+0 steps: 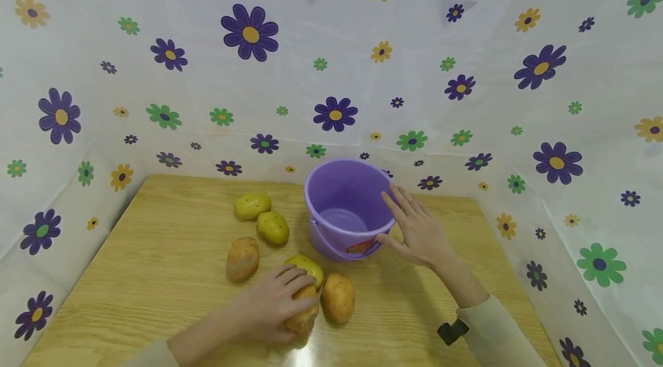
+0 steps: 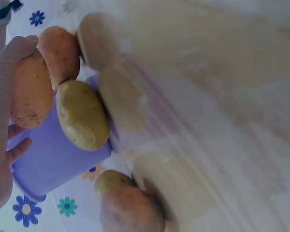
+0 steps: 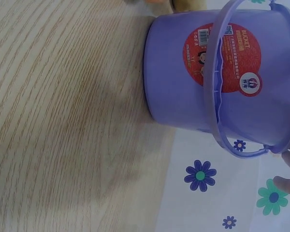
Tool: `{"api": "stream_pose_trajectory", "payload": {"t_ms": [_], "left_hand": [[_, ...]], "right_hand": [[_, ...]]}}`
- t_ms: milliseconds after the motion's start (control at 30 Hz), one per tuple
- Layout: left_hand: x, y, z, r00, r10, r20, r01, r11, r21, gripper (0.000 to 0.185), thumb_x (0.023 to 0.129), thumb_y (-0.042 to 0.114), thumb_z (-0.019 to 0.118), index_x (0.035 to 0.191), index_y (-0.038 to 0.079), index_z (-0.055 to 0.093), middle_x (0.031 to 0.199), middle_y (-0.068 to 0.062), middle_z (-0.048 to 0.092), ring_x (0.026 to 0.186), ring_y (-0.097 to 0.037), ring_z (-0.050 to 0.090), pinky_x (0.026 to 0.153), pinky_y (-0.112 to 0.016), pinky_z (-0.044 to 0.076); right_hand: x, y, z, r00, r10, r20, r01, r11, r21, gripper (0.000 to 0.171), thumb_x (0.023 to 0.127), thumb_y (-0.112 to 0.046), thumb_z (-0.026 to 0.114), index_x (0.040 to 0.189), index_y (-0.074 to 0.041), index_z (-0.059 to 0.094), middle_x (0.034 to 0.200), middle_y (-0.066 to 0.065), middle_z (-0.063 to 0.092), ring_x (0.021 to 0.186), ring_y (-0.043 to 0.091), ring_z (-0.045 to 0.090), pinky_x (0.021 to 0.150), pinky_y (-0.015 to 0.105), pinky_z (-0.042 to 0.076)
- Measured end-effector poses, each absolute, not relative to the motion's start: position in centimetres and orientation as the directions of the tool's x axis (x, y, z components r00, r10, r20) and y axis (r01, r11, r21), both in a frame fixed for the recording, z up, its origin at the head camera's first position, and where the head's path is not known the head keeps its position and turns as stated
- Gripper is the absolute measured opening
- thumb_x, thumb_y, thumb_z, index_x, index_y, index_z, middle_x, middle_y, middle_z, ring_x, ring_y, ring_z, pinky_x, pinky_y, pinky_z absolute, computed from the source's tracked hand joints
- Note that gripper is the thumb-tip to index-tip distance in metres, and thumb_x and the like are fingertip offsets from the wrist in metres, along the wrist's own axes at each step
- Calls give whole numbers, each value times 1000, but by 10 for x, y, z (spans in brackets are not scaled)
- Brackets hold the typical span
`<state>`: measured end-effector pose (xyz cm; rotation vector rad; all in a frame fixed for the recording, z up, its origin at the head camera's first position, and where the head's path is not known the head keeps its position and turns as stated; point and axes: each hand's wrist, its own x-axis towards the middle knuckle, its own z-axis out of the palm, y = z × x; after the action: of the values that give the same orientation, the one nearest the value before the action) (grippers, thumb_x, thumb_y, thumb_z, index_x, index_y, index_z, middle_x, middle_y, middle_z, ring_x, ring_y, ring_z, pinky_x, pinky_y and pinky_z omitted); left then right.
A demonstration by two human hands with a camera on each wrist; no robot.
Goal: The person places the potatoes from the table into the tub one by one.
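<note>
Your left hand (image 1: 274,304) curls over a brown potato (image 1: 303,312) at the near edge of the table (image 1: 155,275), its grip closed round it from above so it can't roll, with the other potatoes, brown and yellow, lying loose just beside and behind it. Your right hand (image 1: 416,229) rests with straight fingers against the right side of the purple bucket (image 1: 347,206), grip apart, which looks meant to steady it. The bucket stands upright, mouth open and nothing inside.

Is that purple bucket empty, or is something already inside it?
Empty. The head view looks into the upright purple bucket and shows only its bare bottom; all the potatoes lie on the table.
</note>
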<state>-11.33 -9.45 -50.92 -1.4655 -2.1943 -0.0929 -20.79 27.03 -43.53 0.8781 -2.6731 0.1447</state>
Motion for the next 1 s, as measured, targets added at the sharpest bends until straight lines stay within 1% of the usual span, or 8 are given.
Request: {"api": "stream_pose_trajectory", "payload": {"t_ms": [133,233,467,600,733,833,1000], "left_hand": [[-117,-97,-502,-287,833,474,874,430,-227,79,66,68,85,130,24,67,130,-4,68,118,-24,66,105,-43,57],[-119,-97,-497,-280,817,504,868,440,-229,75,67,65,85,127,24,67,128,-4,69,117,-24,67,104,-43,58],[-121,-96,-485,-307,780,545,858,475,-196,74,62,61,87,124,24,68,126,-6,69,116,-26,66,106,-42,57],[-126,-94,-480,-284,760,585,846,485,-220,77,60,64,87,122,23,68,126,-8,70,114,-26,67,103,-41,58],[-133,-93,-475,-254,734,630,829,501,-249,76,62,64,86,122,22,68,126,-9,70,112,-26,67,100,-41,60],[-137,-92,-470,-252,713,654,827,509,-237,73,66,62,85,124,20,70,127,-10,70,112,-27,68,98,-41,61],[-143,-89,-462,-252,687,682,828,517,-215,70,68,60,85,124,20,71,126,-12,71,113,-28,69,99,-43,61]], "right_hand": [[-207,270,-436,-758,-560,335,-592,806,7,98,100,-82,23,165,-10,33,173,19,30,159,41,34,127,60,35],[-207,270,-436,-759,-559,334,-590,807,11,99,100,-83,22,165,-10,33,173,19,30,159,40,34,127,59,35],[-207,270,-436,-760,-558,333,-588,808,12,99,100,-82,22,166,-10,33,173,19,29,159,40,33,127,59,36],[-207,270,-436,-759,-558,335,-590,808,9,98,100,-82,24,166,-10,33,173,19,29,159,40,33,128,59,35],[-207,270,-436,-758,-560,334,-591,806,9,96,101,-81,27,166,-10,33,173,19,29,159,40,33,128,57,34],[-208,270,-437,-758,-561,332,-591,807,15,95,101,-79,30,165,-10,33,173,19,30,159,40,34,128,57,35],[-208,271,-437,-758,-561,332,-589,808,22,94,101,-78,33,165,-10,34,173,19,31,159,40,34,128,56,35]]}}
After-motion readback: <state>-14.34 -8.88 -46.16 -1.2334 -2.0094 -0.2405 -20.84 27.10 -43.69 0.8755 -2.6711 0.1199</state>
